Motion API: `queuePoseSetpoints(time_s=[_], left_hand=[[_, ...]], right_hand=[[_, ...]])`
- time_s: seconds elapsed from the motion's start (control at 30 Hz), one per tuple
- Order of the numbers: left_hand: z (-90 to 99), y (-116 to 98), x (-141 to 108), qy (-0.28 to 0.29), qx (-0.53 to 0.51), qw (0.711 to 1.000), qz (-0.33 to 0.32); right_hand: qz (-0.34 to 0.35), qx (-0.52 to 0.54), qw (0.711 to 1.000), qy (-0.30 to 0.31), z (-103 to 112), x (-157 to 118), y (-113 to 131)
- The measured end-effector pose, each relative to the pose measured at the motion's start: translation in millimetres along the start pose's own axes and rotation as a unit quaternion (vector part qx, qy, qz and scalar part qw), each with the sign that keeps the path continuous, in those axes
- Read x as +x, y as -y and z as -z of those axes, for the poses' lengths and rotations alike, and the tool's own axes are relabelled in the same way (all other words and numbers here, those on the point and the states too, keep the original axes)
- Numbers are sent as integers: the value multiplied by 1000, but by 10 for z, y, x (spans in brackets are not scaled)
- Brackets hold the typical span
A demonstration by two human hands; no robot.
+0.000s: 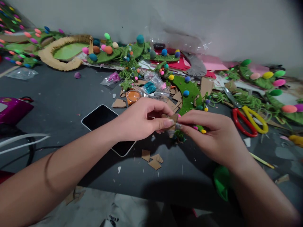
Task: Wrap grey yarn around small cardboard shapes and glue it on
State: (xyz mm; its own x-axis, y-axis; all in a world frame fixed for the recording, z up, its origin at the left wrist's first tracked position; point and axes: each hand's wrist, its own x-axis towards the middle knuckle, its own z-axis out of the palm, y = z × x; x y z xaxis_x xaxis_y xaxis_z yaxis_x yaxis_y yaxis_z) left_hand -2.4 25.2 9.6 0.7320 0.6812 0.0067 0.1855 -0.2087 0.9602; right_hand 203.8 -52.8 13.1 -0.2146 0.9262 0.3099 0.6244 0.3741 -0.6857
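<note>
Above the dark table (59, 94), my left hand (146, 119) pinches a small brown cardboard piece (174, 118) between thumb and fingers. My right hand (210, 130) meets it from the right, its thumb and index finger pressed together at the edge of the piece; a small greyish bit shows at those fingertips. Just behind and below the fingers is a green yarn piece with colored balls (180, 136), partly hidden. Beneath my left wrist lies a phone (99, 116) with a dark screen. Nearer the table's front are loose cardboard scraps (155, 164).
Scissors with red and yellow handles (249, 121) lie at the right, near a thin yellowish stick (261, 160). Green wrapped shapes with colored balls (106, 56) line the back. A purple device (15, 110) and white cables (23, 138) are at the left.
</note>
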Motion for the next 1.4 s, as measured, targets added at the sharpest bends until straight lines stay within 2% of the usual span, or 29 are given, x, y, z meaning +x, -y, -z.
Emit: queuePoseSetpoints(time_s=[0.07,0.13,0.23,0.33,0.5,0.63,0.77,0.9,1.07,1.13,1.3,1.4], left_hand=[[-3,5,-22,27,52,998,15],[-26,-4,-39,22,128,991,14],[-74,-22,-46,-31,226,974,-11],[-106,-22,-41,-83,278,956,-44],[-126,-5,-46,-151,271,948,-75],[-129,-8,-44,-189,205,957,-78],[-108,-31,-11,-160,104,981,-37],[-62,-22,14,-92,19,995,-27],[17,36,17,24,9,1000,-15],[34,40,22,54,3,999,1],[11,18,39,97,-1,995,36],[-26,26,36,72,7,997,39]], right_hand=[[6,-32,999,11,16,5,-7],[5,-62,998,17,22,4,-7],[-15,-90,996,10,19,-7,9],[-39,-94,995,8,5,-16,36],[-35,-78,996,-3,-30,-24,64],[-31,-60,998,-10,-52,-28,64],[-45,-39,998,-8,-43,-21,54],[-30,-7,999,17,-10,-8,32],[-7,12,998,54,32,-2,-34],[-7,-6,998,62,36,0,-61],[-2,-59,996,61,37,7,-85],[2,-88,994,59,39,4,-77]])
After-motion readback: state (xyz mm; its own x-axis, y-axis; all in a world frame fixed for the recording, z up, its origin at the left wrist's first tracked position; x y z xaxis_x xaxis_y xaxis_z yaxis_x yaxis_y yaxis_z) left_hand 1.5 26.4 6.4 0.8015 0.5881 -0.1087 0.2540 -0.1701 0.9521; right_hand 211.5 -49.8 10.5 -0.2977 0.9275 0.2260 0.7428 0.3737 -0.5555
